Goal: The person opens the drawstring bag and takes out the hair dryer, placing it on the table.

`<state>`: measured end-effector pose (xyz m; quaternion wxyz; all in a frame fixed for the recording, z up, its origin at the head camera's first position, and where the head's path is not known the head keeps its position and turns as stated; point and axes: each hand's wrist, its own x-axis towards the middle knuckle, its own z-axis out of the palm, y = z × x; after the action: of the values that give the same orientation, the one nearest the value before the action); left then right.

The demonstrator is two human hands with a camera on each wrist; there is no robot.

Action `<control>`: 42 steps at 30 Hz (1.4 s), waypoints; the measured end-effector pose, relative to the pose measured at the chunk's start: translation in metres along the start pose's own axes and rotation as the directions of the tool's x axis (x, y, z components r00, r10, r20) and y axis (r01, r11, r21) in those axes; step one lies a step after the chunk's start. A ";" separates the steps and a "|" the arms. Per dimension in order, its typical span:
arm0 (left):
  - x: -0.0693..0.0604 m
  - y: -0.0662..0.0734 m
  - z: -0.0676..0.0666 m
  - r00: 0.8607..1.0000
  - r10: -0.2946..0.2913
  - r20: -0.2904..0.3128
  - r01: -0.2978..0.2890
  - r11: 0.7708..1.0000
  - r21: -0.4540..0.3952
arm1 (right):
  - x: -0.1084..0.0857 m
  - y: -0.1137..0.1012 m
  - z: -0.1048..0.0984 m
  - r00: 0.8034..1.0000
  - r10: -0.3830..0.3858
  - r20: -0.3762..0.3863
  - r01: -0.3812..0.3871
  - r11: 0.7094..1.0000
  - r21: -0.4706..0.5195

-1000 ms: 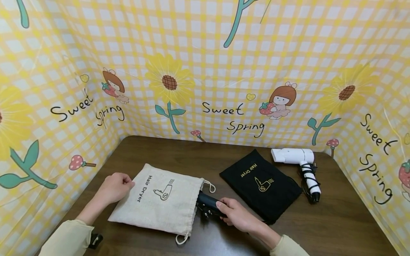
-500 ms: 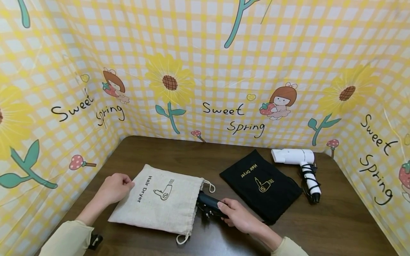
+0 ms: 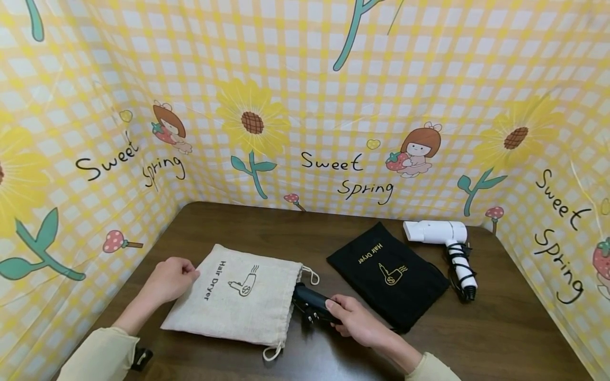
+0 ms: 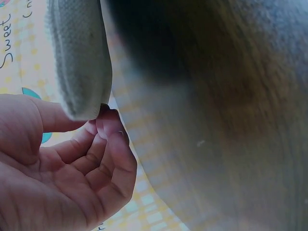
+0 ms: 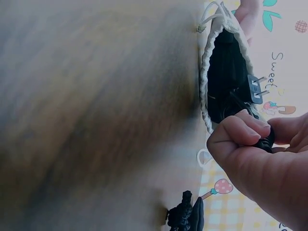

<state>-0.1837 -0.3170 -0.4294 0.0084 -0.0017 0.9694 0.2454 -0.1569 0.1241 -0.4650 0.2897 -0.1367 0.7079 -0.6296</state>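
A beige drawstring bag [image 3: 248, 304] printed "Hair Dryer" lies flat, its mouth toward the right. At its closed end, my left hand [image 3: 171, 278] pinches the edge between thumb and fingers; the left wrist view shows this hand [image 4: 82, 168] below the bag's edge [image 4: 84, 62]. My right hand [image 3: 359, 320] grips the handle of a black hair dryer [image 3: 312, 302], whose other end is hidden inside the bag. In the right wrist view, the bag's gathered mouth [image 5: 206, 82] gapes round the dark dryer, and a two-pin plug [image 5: 255, 90] sticks out beside my right hand [image 5: 255, 154].
A black "Hair Dryer" pouch [image 3: 391, 280] lies flat to the right of the bag. Behind it, near the back right corner of the brown table [image 3: 267, 227], rests a white hair dryer [image 3: 438, 232] with its cord wound round the handle. Patterned cloth [image 3: 333, 106] walls the table in.
My right hand and the black dryer's handle have shifted slightly to the right, out from the bag's mouth. The left hand stays at the bag's closed end.
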 end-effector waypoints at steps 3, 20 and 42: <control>0.000 0.001 -0.001 1.000 0.001 -0.001 -0.001 1.000 0.000 | 0.000 0.000 -0.001 1.000 -0.006 0.000 0.006 1.000 0.019; 0.000 0.001 -0.002 1.000 0.003 -0.005 -0.003 1.000 0.002 | -0.002 0.004 -0.003 1.000 0.001 0.002 -0.001 1.000 0.020; 0.001 -0.002 -0.004 1.000 -0.022 0.012 0.022 1.000 0.007 | -0.004 0.008 -0.008 1.000 -0.020 0.024 0.020 1.000 0.023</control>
<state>-0.1845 -0.3208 -0.4275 0.0170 -0.0110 0.9701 0.2420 -0.1570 0.1340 -0.4712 0.2936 -0.1481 0.6958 -0.6385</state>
